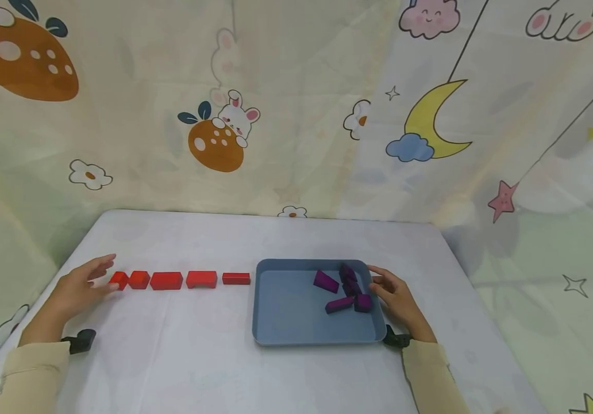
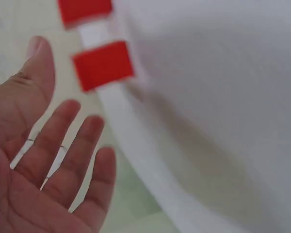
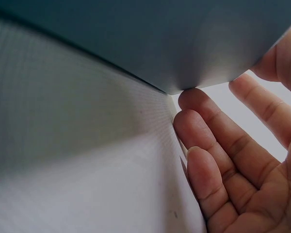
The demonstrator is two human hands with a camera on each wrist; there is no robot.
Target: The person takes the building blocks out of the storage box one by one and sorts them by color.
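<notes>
Several red blocks form a row across the left half of the white table. My left hand is at the row's left end, thumb close to the endmost red block. In the left wrist view its fingers are spread, and the palm holds nothing. A blue-grey tray stands right of the row, with several purple blocks grouped in its right part. My right hand is at the tray's right side. Seen from the right wrist, its fingertips touch the tray's outer wall.
The white table extends in front of the row and the tray. A patterned cloth hangs behind the table. Each wrist wears a black device.
</notes>
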